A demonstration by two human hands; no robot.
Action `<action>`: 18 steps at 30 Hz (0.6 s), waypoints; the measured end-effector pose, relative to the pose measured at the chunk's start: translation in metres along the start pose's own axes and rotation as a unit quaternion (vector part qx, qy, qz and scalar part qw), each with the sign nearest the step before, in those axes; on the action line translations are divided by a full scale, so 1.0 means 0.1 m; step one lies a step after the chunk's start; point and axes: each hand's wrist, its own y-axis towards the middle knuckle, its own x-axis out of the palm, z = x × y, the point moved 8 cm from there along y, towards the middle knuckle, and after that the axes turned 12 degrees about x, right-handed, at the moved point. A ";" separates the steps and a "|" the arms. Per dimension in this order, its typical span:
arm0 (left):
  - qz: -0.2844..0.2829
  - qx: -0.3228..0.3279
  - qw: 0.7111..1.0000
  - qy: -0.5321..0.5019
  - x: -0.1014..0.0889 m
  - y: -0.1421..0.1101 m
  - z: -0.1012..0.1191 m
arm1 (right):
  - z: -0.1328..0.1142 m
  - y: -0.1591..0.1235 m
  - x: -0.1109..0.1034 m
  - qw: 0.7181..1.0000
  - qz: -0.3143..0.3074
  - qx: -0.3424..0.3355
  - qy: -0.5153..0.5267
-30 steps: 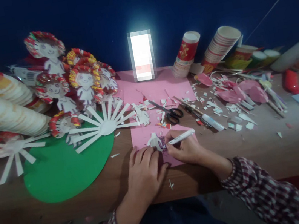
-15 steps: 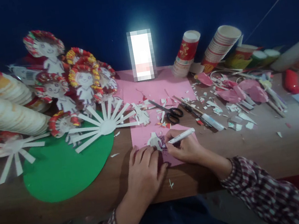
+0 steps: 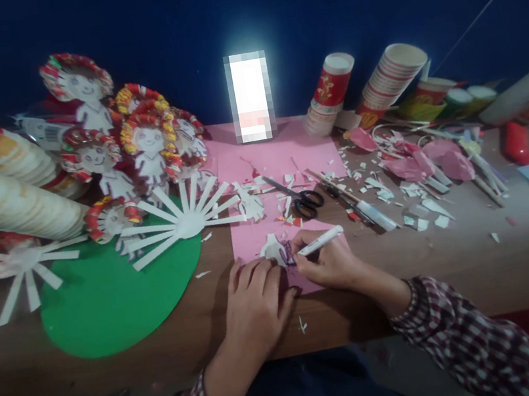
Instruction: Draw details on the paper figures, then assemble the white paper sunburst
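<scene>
My right hand [image 3: 323, 259] grips a white marker pen [image 3: 321, 240], its tip down at a small white paper cutout [image 3: 272, 249] with dark purple lines at its right side. Beneath the cutout lies a pink sheet [image 3: 309, 283]. My left hand [image 3: 255, 297] rests flat with fingers stretched out, the fingertips at the cutout's lower edge, pressing on it and the pink sheet. The pen tip itself is partly hidden by my right fingers. Just beyond my hands lie black-handled scissors [image 3: 307, 203] and another white cutout [image 3: 250, 204].
On the left are a green paper disc [image 3: 111, 311], a cut white cup fan [image 3: 190, 224], paper dolls [image 3: 148, 143] and stacked paper cups [image 3: 5, 194]. To the right lie paper scraps [image 3: 416, 193], pens [image 3: 357, 206] and more cup stacks [image 3: 390, 82]. A blurred-out bright rectangle [image 3: 250, 95] stands at the back.
The marker in my right hand has tilted and shifted very slightly. My left hand stays in place, and the other things are unmoved.
</scene>
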 end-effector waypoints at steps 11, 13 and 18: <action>-0.002 0.001 1.000 -0.005 0.00 0.01 0.00 | 0.02 0.01 -0.02 0.998 -0.001 0.013 0.067; 0.000 0.002 1.000 -0.004 0.00 0.01 0.00 | 0.03 0.01 -0.01 0.998 0.001 0.019 0.064; 0.002 0.001 1.000 -0.003 0.00 0.01 0.00 | 0.03 0.01 0.00 1.000 0.007 0.013 0.023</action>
